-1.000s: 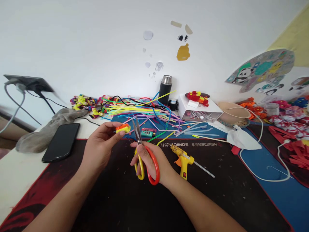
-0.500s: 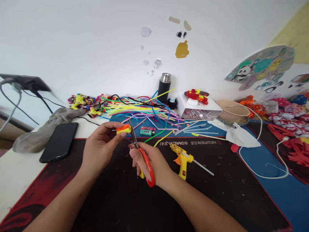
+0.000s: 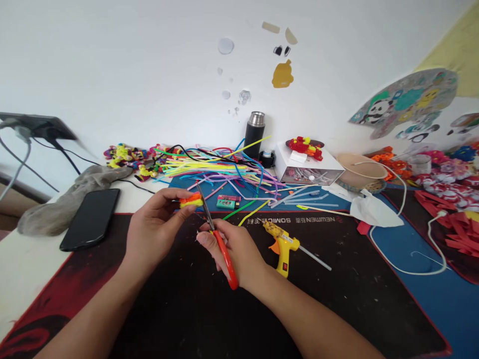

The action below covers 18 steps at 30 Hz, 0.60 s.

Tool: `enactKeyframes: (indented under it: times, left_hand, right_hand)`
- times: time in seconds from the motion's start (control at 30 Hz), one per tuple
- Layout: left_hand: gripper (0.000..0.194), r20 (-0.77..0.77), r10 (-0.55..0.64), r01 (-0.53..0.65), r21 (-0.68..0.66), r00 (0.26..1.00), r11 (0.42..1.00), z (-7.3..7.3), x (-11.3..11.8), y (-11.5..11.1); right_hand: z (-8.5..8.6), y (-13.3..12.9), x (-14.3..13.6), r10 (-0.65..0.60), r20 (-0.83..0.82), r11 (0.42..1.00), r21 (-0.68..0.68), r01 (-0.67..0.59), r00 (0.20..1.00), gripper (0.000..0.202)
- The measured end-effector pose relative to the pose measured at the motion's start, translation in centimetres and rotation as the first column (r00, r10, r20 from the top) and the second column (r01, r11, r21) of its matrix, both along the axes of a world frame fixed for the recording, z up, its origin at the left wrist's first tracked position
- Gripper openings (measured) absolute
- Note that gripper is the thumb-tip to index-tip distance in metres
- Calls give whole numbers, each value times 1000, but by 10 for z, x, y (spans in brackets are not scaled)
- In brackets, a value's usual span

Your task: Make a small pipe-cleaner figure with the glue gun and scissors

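Note:
Between the thumb and fingers of my left hand (image 3: 155,222) is a small fuzzy orange and yellow pipe cleaner piece (image 3: 191,201). My right hand (image 3: 235,252) grips scissors (image 3: 226,260) with red handles, their metal blades pointing up and left. The blades touch or lie right beside the right end of the piece; whether they cut into it I cannot tell. To the right of my right hand a yellow glue gun (image 3: 285,248) lies on the black desk mat (image 3: 337,304), a clear glue stick poking out of its back.
A heap of colourful pipe cleaners (image 3: 220,167) lies at the back, with lighters (image 3: 228,202) in front. A black phone (image 3: 91,219) rests on the left. Behind are a black thermos (image 3: 255,134) and a white box (image 3: 310,167). A white cable (image 3: 406,273) loops on the right.
The scissors have turned slightly in my right hand, and their handles look closer together. My left hand and the pipe cleaner piece have barely moved.

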State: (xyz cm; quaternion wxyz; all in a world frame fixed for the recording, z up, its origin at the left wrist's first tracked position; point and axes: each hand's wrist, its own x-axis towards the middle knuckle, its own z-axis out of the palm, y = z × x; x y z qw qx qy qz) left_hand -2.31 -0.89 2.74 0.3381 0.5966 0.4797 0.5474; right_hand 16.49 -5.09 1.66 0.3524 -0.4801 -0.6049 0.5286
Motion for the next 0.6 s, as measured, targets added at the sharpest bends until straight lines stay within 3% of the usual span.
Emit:
enactKeyframes:
  times: [0.3,0.6]
  left_hand:
    - [30,-16,35,-36,-56,999,998,-2,0,1]
    - [27,-127,65,-71,-45,990,996,1,1,1]
  right_hand:
    - [-3,2,-1,-12,3,1000,-1,12,1000,44]
    - [-7,4,-4,-86,186,990,124,64,979,41]
